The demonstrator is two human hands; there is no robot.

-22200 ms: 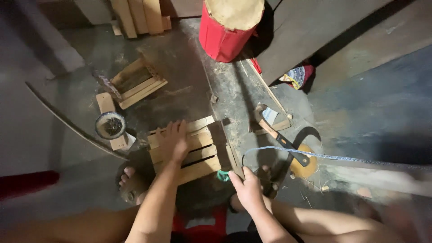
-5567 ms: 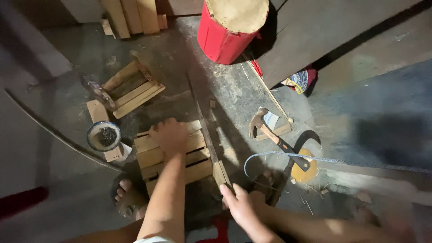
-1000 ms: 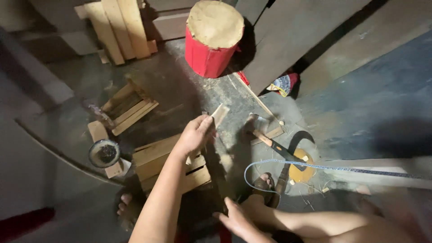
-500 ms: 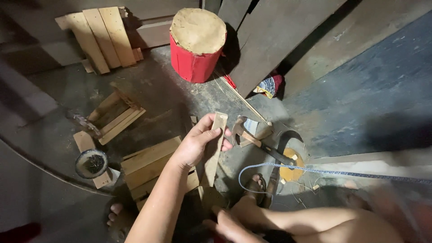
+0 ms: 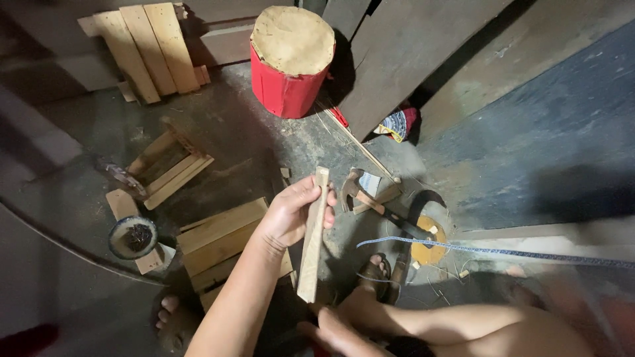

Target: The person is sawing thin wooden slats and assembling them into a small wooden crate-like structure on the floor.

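My left hand (image 5: 291,213) grips a narrow pale wooden slat (image 5: 312,239) and holds it upright over the floor, fingers wrapped round its upper half. Under that arm lies a slatted wooden panel (image 5: 215,239) made of several boards. My right hand (image 5: 336,330) is low at the frame's bottom edge, close to the slat's lower end; its fingers are curled and I cannot tell whether it holds anything. A claw hammer (image 5: 370,198) with a dark handle lies on the floor right of the slat.
A red drum (image 5: 291,63) with a tan top stands at the back. Planks (image 5: 142,46) lean at the back left. A small wooden frame (image 5: 165,168) and a round tin of nails (image 5: 132,237) sit left. A saw blade (image 5: 503,251) stretches right. Bare feet rest below.
My left hand left the slatted panel, picked up the narrow slat and lifted it upright. The view tilted up toward the drum. My right hand dropped to the bottom edge.
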